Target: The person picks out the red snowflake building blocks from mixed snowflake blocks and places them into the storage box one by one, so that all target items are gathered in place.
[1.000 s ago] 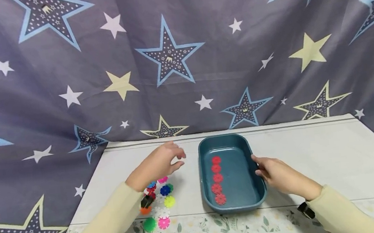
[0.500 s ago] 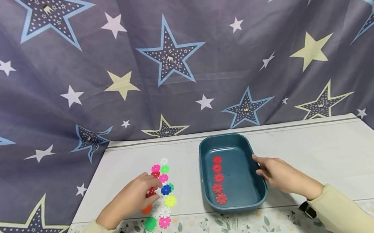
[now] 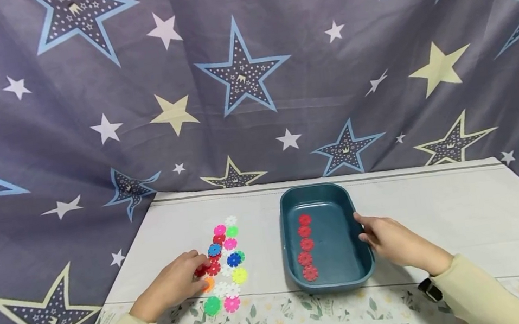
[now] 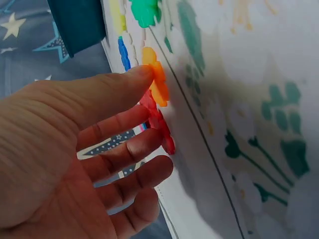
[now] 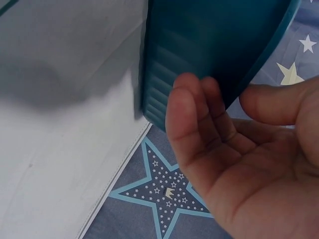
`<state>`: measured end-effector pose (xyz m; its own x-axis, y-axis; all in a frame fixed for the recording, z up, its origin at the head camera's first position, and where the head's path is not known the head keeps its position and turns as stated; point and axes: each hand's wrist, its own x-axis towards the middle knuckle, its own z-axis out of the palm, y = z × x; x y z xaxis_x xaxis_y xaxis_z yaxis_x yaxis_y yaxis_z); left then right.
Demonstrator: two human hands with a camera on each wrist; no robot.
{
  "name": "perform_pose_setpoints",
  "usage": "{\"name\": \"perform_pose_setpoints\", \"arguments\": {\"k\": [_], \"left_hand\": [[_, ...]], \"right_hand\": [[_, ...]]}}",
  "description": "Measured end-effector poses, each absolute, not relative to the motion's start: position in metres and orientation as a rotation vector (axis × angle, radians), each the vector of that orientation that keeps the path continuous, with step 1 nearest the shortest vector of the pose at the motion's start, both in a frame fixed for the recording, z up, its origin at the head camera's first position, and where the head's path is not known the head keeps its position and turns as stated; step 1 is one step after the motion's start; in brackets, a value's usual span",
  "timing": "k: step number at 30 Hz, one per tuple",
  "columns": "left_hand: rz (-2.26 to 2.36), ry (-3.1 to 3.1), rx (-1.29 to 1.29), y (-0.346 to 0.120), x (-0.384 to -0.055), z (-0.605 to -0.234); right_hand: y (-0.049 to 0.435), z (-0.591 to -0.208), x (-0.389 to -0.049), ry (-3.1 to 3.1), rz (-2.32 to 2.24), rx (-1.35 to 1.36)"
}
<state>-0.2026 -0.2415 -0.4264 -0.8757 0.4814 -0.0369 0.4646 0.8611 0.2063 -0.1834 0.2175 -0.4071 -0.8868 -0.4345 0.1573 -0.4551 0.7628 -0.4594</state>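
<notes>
My left hand [image 3: 176, 282] is at the left edge of a loose group of notched plastic discs. In the left wrist view its thumb tip meets an orange notched disc [image 4: 158, 83], and the index fingertip reaches a red notched disc [image 4: 162, 130]; the fingers are loosely bent, with nothing visibly pinched. A blue box [image 3: 334, 281] stands upright, with several red notched discs [image 3: 307, 244] in a column along its left inner side. My right hand [image 3: 395, 242] holds the box's right wall, thumb at the rim and fingers against the outside.
Around the left hand lie green [image 3: 212, 305], pink [image 3: 232, 303], yellow [image 3: 239, 275], blue [image 3: 214, 250] and white discs [image 3: 230, 221]. A floral cloth [image 3: 281, 323] covers the table's front. Behind the table hangs a star-patterned curtain [image 3: 310, 95].
My left hand has come back from beyond the discs toward me, down to their left side by the orange and red ones. My right hand still holds the box.
</notes>
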Motion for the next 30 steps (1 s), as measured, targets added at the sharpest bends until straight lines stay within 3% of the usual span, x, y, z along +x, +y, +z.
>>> {"name": "perform_pose_setpoints", "arguments": {"k": [11, 30], "left_hand": [[0.304, 3.021, 0.584, -0.251, -0.208, -0.429], [0.527, 2.818, 0.869, -0.257, -0.222, -0.434]], "right_hand": [[0.217, -0.408, -0.183, -2.903, 0.75, 0.727], [0.217, -0.406, -0.183, -2.91, 0.751, 0.733]]}}
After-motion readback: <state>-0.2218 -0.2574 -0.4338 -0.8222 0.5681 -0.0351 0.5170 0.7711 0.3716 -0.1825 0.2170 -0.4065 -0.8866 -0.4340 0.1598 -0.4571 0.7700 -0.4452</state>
